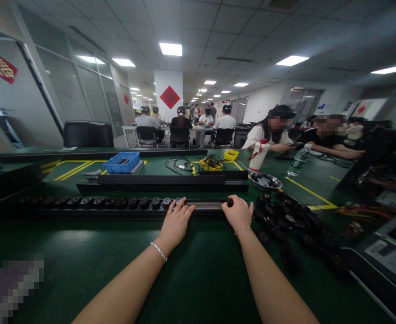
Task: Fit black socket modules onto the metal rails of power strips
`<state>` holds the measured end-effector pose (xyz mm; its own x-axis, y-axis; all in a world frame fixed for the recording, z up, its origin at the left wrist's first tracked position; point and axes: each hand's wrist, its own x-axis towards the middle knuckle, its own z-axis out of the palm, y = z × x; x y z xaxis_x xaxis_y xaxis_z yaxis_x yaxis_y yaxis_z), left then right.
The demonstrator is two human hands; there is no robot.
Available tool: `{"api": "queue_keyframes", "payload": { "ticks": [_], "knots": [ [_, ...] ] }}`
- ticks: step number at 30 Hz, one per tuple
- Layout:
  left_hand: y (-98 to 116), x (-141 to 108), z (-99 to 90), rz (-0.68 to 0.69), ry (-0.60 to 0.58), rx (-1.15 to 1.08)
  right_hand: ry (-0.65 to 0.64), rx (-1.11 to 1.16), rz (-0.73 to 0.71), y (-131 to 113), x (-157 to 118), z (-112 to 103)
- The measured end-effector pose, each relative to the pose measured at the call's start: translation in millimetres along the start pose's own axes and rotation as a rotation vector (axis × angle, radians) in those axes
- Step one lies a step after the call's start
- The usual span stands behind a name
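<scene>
A long black rail (204, 206) lies across the green table in front of me. Along its left part sits a row of round black modules (144, 203), which look like track sockets. My left hand (176, 221) rests on the rail at the right end of that row, fingers stretched out and touching the last module. At the rail's right end, my right hand (238, 212) is closed around a small black socket module (230, 203), mostly covered by the fingers. Right of this hand lies a heap of loose black modules and parts (285, 220).
Behind the rail lie more black rails (160, 181), a blue bin (122, 162), a yellow bin with cables (212, 165) and a metal bowl (266, 181). A white bottle (259, 156) and a water bottle (299, 161) stand near co-workers at right. Electronic equipment (390, 247) fills the right edge.
</scene>
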<state>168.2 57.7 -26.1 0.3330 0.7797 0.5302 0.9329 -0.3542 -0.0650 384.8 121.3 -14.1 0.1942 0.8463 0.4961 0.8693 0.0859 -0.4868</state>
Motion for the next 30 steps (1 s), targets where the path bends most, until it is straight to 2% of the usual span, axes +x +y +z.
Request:
{"api": "queue_keyframes", "payload": {
  "ticks": [10,17,23,30],
  "knots": [
    [-0.4,0.5,0.5,0.004,0.011,0.041,0.007,-0.005,0.038,1.9,1.8,0.0],
    [-0.4,0.0,-0.5,0.007,0.001,0.012,0.055,0.023,0.151,10.1,2.9,-3.6],
    [-0.6,0.2,-0.8,0.003,-0.009,0.008,0.092,0.019,0.069,21.7,6.5,-1.2],
    [-0.4,0.6,-1.7,0.004,-0.009,0.0,0.124,0.027,0.037,33.9,10.5,1.0]
  ]
}}
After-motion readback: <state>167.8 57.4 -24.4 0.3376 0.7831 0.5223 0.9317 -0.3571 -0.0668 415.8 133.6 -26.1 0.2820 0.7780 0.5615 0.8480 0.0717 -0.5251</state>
